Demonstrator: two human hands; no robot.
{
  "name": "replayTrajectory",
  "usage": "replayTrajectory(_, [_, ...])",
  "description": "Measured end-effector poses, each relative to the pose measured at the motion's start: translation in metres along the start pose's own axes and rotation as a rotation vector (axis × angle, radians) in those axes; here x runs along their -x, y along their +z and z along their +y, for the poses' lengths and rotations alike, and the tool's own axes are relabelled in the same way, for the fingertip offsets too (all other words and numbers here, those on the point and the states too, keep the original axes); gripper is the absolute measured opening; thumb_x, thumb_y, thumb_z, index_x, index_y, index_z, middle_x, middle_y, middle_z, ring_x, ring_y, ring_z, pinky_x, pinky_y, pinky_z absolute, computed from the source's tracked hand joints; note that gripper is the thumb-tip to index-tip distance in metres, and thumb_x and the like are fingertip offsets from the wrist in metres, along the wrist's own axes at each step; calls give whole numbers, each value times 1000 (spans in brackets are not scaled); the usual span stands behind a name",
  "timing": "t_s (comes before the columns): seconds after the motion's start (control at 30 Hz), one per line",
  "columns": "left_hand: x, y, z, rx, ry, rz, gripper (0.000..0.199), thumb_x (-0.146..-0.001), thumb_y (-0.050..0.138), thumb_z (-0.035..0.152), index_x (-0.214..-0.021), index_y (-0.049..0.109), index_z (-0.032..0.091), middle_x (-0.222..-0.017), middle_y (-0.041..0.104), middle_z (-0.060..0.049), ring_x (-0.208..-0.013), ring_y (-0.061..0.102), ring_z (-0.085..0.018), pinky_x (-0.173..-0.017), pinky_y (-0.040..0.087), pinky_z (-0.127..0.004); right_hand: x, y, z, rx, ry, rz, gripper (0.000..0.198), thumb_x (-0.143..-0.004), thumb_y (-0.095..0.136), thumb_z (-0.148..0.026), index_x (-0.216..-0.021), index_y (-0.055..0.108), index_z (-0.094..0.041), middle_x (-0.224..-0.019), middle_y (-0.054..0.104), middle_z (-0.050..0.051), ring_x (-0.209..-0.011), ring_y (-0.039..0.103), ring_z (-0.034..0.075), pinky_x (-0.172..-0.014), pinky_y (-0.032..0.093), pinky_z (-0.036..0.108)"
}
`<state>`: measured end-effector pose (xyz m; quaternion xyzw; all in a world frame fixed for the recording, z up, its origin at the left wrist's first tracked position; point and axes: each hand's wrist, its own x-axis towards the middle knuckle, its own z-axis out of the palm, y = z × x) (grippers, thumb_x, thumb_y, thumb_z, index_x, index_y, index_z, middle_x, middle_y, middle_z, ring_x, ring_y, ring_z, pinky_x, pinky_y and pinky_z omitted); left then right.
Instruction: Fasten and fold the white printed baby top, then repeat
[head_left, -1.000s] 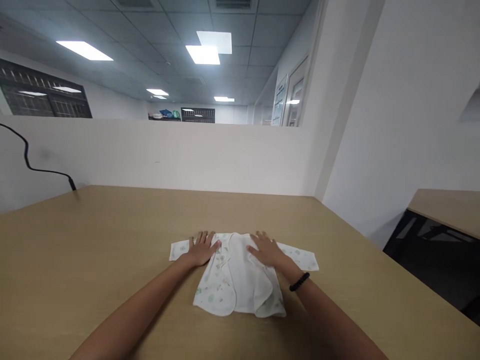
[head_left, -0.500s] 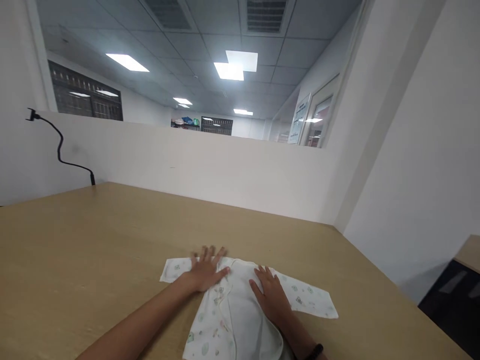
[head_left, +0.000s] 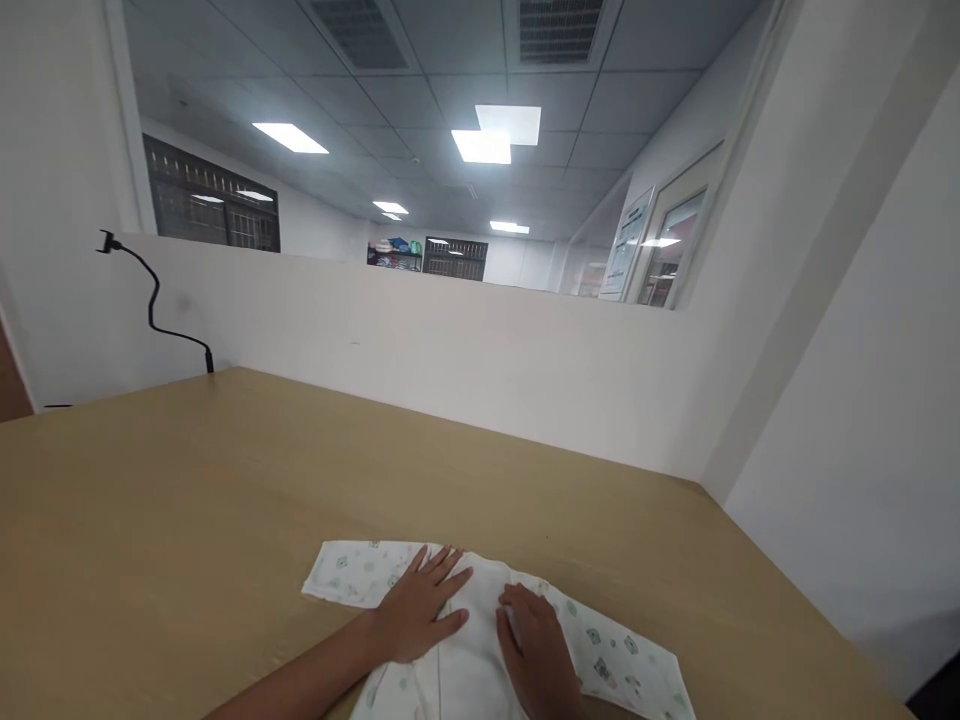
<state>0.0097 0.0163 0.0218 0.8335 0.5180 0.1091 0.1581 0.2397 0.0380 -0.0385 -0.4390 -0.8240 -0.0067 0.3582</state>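
Observation:
A white baby shirt (head_left: 480, 640) with small green and grey animal prints lies spread on the table, its two sleeves stretched out to the sides. My left hand (head_left: 416, 605) rests flat on it near the left shoulder, fingers spread and holding nothing. On the right side of the front, my right hand (head_left: 538, 645) has its fingers bent toward the thumb, with a bit of white cloth between them. The lower part of the shirt runs out of view at the bottom edge.
The wooden table (head_left: 300, 470) meets a low white partition (head_left: 450, 350) at the back, with a glass window above it. A black gooseneck holder (head_left: 155, 295) stands at the far left corner. A white wall (head_left: 847, 450) closes off the right side.
My left hand has slid nearer and a little right over the shirt. My right hand, flat before, now has curled fingers. The view has shifted slightly left.

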Motion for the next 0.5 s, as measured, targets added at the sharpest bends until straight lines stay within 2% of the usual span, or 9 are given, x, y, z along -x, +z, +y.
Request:
replayTrajectory(0.1, [1, 4, 0, 23, -1, 25, 64, -97, 31, 62, -150, 38, 27, -159, 25, -10, -148, 20, -31, -120, 14, -58, -2, 4, 2, 0, 2, 27, 21, -96, 43, -24, -100, 63, -23, -107, 71, 10, -107, 65, 28, -98, 48, 46])
replayTrajectory(0.17, [2, 6, 1, 58, 29, 109, 61, -98, 32, 59, -149, 39, 27, -156, 34, -10, -146, 27, -31, -120, 17, -58, -1, 12, 8, 1, -12, 46, 19, -95, 44, -24, -99, 63, -23, -104, 72, 9, -105, 66, 28, -97, 50, 46])
replayTrajectory(0.23, [5, 1, 9, 125, 118, 286, 52, -100, 32, 51, -145, 41, 28, -148, 47, -11, -140, 39, -28, -119, 23, -55, -1, 19, 16, -2, -30, 55, 20, -93, 45, -25, -99, 64, -24, -102, 72, 10, -101, 67, 28, -93, 52, 46])
replayTrajectory(0.27, [7, -4, 17, 173, 196, 418, 46, -100, 32, 46, -141, 44, 29, -140, 55, -12, -134, 46, -27, -118, 28, -53, -2, 22, 19, -6, -38, 54, 20, -93, 46, -25, -100, 65, -24, -103, 72, 10, -100, 68, 29, -92, 53, 46])
replayTrajectory(0.37, [18, -33, 48, 353, 556, 798, 37, -97, 45, 34, -134, 40, 34, -126, 62, -11, -120, 57, -25, -106, 45, -47, -4, 20, 22, -33, -43, 5, 23, -90, 49, -26, -104, 67, -25, -111, 71, 10, -105, 66, 30, -92, 53, 47])
replayTrajectory(0.4, [24, -44, 58, 401, 649, 870, 39, -97, 47, 28, -133, 38, 37, -123, 63, -9, -116, 60, -23, -102, 48, -46, -5, 16, 21, -49, -27, -38, 24, -89, 51, -27, -105, 68, -26, -115, 70, 10, -107, 65, 30, -94, 52, 47])
replayTrajectory(0.43, [33, -55, 67, 466, 681, 960, 37, -96, 49, 24, -130, 41, 38, -119, 64, -7, -113, 61, -23, -102, 48, -45, -6, 12, 18, -61, 2, -78, 25, -89, 52, -27, -106, 68, -27, -116, 70, 10, -109, 65, 30, -96, 52, 46])
replayTrajectory(0.47, [42, -66, 73, 545, 663, 1054, 35, -95, 51, 22, -126, 45, 37, -115, 65, -6, -112, 62, -22, -103, 47, -46, -8, 7, 15, -67, 31, -113, 26, -88, 51, -26, -107, 69, -27, -118, 69, 10, -110, 64, 29, -98, 51, 45])
replayTrajectory(0.5, [54, -74, 77, 619, 613, 1091, 34, -94, 54, 22, -124, 47, 36, -114, 65, -5, -113, 61, -23, -105, 46, -46, -9, 2, 11, -66, 58, -133, 26, -88, 51, -25, -106, 69, -25, -118, 69, 10, -111, 63, 29, -99, 50, 45])
